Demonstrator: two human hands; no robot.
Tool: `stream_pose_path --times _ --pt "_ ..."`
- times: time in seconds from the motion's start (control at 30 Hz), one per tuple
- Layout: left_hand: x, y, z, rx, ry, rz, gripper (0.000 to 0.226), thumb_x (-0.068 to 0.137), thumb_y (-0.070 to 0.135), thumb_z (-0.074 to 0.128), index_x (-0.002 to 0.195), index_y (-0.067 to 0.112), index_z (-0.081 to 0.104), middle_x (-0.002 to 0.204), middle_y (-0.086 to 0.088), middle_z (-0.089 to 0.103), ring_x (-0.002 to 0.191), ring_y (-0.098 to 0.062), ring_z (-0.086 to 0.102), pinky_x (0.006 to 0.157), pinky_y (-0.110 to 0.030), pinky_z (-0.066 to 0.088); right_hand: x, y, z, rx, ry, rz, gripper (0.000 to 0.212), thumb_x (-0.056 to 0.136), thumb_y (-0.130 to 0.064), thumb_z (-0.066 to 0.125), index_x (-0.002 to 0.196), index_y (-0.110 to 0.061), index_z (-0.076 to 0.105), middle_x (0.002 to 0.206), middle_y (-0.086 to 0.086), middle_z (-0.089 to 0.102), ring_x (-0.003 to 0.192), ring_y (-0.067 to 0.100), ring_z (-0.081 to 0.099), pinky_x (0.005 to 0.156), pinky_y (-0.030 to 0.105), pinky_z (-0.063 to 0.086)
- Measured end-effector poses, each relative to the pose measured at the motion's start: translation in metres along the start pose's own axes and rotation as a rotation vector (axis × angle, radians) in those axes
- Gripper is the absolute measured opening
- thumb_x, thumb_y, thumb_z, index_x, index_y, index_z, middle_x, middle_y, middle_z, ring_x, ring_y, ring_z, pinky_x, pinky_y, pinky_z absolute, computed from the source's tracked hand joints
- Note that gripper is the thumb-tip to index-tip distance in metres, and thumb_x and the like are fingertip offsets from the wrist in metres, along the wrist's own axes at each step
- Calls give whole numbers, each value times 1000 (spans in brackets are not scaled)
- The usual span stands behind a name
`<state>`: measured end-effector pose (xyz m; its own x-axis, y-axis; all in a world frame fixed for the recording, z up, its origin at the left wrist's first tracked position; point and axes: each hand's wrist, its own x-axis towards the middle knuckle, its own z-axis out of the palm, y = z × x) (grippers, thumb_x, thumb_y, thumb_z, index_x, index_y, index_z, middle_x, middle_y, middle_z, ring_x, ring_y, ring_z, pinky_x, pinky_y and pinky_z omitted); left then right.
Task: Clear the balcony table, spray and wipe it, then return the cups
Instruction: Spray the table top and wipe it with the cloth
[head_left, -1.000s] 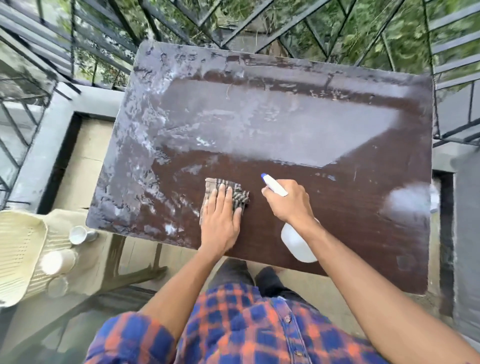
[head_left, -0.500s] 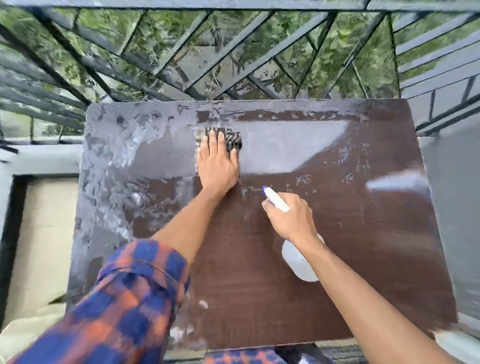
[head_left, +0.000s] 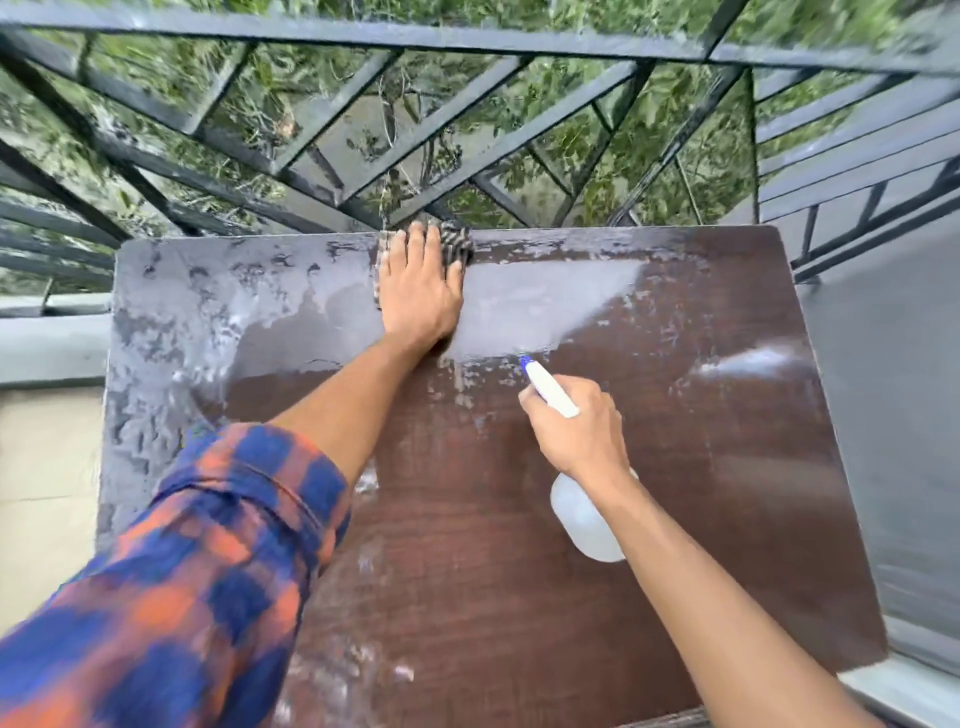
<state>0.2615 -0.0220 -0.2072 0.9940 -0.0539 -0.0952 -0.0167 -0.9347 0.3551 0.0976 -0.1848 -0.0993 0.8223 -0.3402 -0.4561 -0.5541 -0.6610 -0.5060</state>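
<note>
The desk (head_left: 467, 597) fills the middle of the frame: one dark brown, wood-grained top. Its left third and upper edge are covered in a patchy grey-white film. A paler, wet-looking band runs across the upper centre, and a glossy streak of reflection sits at centre right.

One checked cloth (head_left: 458, 240), dark and pale, lies at the upper centre of the frame, right on the desk's upper edge and mostly hidden. The left grip (head_left: 421, 293) lies flat on it, fingers straight and close together, pressing it onto the surface.

One spray bottle (head_left: 584, 517) is just right of centre, with a translucent white body and a white head whose blue tip points to the upper left. The right grip (head_left: 576, 434) is curled round its neck, fingers wrapped below the head. The body hangs under the wrist above the desk, and whether it touches the top cannot be told.

One rolled plaid sleeve (head_left: 208, 545), blue and orange and blurred, fills the lower left. One black metal railing (head_left: 363, 36) with diagonal bars crosses the top of the frame, with green leaves behind it
</note>
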Motion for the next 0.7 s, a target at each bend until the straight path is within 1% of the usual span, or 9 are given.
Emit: stream_pose_path --times 0.07,0.13,0.17,0.27,0.33,0.43,0.5,0.6,0.7 --pt "-21 7 4 6 -14 19 65 103 46 28 157 9 26 164 -14 25 150 -33 22 124 -49 17 -7 4 -1 4 15 15 39 95 -33 61 64 -13 50 60 4 55 73 38 56 71 40 45" --pt "-62 19 12 23 -58 85 65 104 47 24 158 11 24 166 -11 21 152 -30 19 125 -48 16 -13 12 -2 1 9 34 36 92 -38 60 71 -10 55 61 7 62 70 38 67 77 42 55" --pt "-89 25 16 17 -89 136 64 104 46 24 158 12 25 166 -10 21 152 -29 19 124 -49 18 -18 16 -2 2 5 45 35 91 -41 58 74 -9 58 62 8 65 70 38 70 81 43 58" --pt "-169 32 25 -14 -102 235 61 103 43 33 156 12 32 163 -9 29 150 -31 25 121 -49 24 -27 26 -3 -9 1 88 34 88 -43 57 77 -11 60 63 8 67 69 37 73 83 44 59" --pt "-184 29 24 -10 -114 241 60 103 42 37 154 12 36 160 -9 36 148 -31 29 120 -47 26 -32 33 -5 6 0 111 32 88 -42 59 78 -11 61 63 9 68 68 37 73 82 45 60" --pt "-155 28 21 29 -119 301 60 102 44 37 153 12 39 159 -8 39 147 -30 31 121 -45 22 -33 39 -10 5 -6 113 32 90 -40 61 76 -11 60 63 9 68 68 37 73 81 45 60" --pt "-117 30 17 68 -177 332 62 103 47 31 155 14 34 162 -7 32 150 -28 25 122 -45 18 -31 37 -13 9 2 117 32 90 -40 61 75 -13 59 63 8 67 68 36 73 81 46 60" --pt "-53 35 13 78 -214 299 67 102 51 21 158 15 24 166 -7 23 153 -27 17 125 -46 14 -24 28 -19 25 27 109 32 89 -41 59 73 -14 57 64 5 66 71 37 73 82 45 60" --pt "-16 43 8 84 -199 286 66 104 50 24 158 13 23 166 -9 21 153 -28 15 126 -44 10 -14 17 -22 40 44 89 32 89 -40 59 73 -12 59 65 5 66 74 39 74 84 46 60"
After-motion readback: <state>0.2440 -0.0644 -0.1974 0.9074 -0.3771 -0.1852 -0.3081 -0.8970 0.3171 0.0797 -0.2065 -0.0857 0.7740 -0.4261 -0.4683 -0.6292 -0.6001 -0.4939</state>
